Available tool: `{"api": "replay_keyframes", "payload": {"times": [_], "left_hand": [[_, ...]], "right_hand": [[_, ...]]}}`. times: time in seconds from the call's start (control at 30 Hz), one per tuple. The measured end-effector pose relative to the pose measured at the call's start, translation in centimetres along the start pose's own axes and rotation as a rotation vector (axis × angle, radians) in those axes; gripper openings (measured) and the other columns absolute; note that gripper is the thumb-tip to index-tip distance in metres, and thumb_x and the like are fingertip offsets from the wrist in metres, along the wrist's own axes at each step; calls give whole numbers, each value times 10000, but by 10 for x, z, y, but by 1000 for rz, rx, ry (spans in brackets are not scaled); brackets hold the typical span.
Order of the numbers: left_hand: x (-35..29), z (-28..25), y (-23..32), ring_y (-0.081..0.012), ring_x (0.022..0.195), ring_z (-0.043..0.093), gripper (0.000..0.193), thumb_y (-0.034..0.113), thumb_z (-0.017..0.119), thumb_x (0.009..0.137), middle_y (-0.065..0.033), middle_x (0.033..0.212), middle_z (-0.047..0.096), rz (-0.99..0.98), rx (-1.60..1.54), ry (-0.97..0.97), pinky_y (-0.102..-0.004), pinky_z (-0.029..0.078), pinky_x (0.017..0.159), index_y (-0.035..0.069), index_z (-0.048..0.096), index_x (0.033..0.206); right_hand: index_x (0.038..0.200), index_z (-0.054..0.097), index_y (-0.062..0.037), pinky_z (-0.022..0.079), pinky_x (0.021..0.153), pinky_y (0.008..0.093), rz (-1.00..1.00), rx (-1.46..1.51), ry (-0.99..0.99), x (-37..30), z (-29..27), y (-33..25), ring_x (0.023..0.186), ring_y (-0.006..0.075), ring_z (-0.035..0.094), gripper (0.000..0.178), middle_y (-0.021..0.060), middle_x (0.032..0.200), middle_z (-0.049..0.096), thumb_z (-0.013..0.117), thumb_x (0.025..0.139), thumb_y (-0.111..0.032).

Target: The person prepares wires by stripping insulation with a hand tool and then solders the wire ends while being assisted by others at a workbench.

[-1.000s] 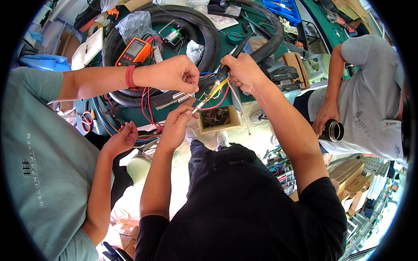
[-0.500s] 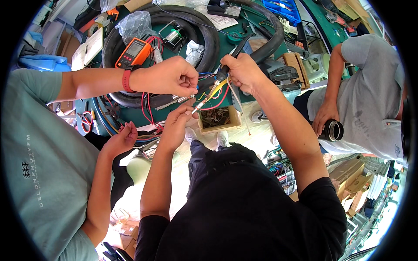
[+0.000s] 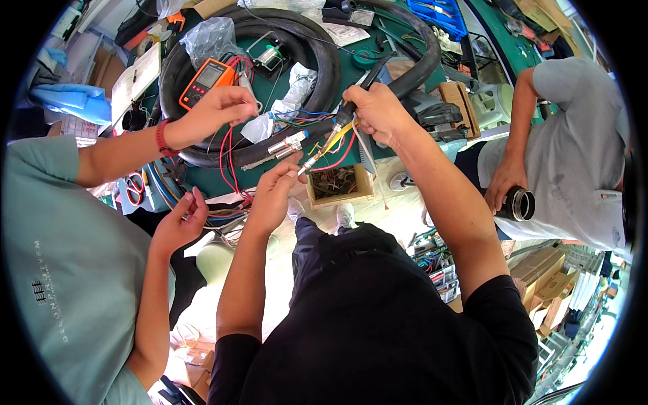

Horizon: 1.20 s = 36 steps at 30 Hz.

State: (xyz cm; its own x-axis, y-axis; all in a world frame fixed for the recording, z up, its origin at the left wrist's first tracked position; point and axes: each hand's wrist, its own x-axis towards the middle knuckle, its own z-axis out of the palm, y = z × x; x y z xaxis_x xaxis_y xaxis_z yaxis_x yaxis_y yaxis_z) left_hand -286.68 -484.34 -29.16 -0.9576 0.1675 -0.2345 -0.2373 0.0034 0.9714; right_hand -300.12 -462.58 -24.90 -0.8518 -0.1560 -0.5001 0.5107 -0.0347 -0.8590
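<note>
My right hand (image 3: 379, 113) grips the black handle of what looks like a soldering iron (image 3: 345, 116). Its metal end slants down and left toward a slim white-and-silver connector piece (image 3: 309, 164). My left hand (image 3: 271, 194) pinches that piece by its lower end, beside the bench edge. Yellow and red wires (image 3: 341, 156) run close to the tip; whether tip and piece touch, I cannot tell. Left of there, silver cylindrical connectors (image 3: 289, 144) with blue ends lie on the bench. A co-worker's hand (image 3: 229, 106) hovers over the bench with its fingertips together.
Thick black cable (image 3: 327, 67) lies coiled on the green bench around an orange meter (image 3: 206, 82) and a green spool on a stand (image 3: 268, 55). Below the edge sits a wooden box (image 3: 361, 185) of scraps. At right, another person holds a dark open cylinder (image 3: 520, 204).
The left co-worker's upper hand has drawn back up and left from beside my connector piece, uncovering the silver connectors. My own hands have hardly moved.
</note>
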Motion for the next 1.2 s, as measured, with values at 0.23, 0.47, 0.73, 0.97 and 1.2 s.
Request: {"api": "replay_keyframes", "payload": {"times": [0.23, 0.47, 0.73, 0.97, 1.2], "left_hand": [[0, 1, -1, -321, 1346, 399, 245, 165, 467, 934, -288, 1393, 458, 2, -8, 20, -366, 286, 1077, -19, 619, 876], [0, 10, 9, -306, 1334, 410, 230, 193, 556, 913, -322, 1356, 477, -21, 68, 82, -356, 297, 1060, -21, 600, 842], [2, 13, 10, -301, 1260, 487, 202, 169, 603, 897, -342, 1284, 527, 8, 224, 156, -365, 343, 1026, -27, 602, 850], [1, 13, 6, -241, 1201, 501, 188, 155, 594, 908, -306, 1284, 543, 9, 147, 144, -355, 350, 1018, -28, 598, 863], [1, 12, 5, -223, 1177, 509, 186, 158, 598, 909, -286, 1280, 553, -18, 105, 130, -344, 355, 1011, -26, 593, 882]], "right_hand": [[691, 544, -34, 218, 343, 247, -2, -4, 3, -1, 0, -1, 358, 68, 304, 225, -24, 480, 391, 596, 853, -181], [706, 547, -40, 217, 341, 248, -12, 9, -15, -1, 0, 0, 355, 66, 299, 212, -30, 475, 384, 589, 859, -180], [701, 544, -44, 212, 340, 250, -20, 16, -14, -2, 0, 0, 350, 67, 287, 212, -33, 467, 374, 589, 859, -178], [689, 544, -42, 216, 338, 249, -22, 23, -7, -3, 1, 1, 351, 66, 289, 219, -34, 469, 371, 590, 857, -175], [660, 529, -55, 219, 338, 248, -24, 29, 1, -4, 1, 0, 353, 65, 292, 236, -36, 470, 370, 591, 856, -170]]}}
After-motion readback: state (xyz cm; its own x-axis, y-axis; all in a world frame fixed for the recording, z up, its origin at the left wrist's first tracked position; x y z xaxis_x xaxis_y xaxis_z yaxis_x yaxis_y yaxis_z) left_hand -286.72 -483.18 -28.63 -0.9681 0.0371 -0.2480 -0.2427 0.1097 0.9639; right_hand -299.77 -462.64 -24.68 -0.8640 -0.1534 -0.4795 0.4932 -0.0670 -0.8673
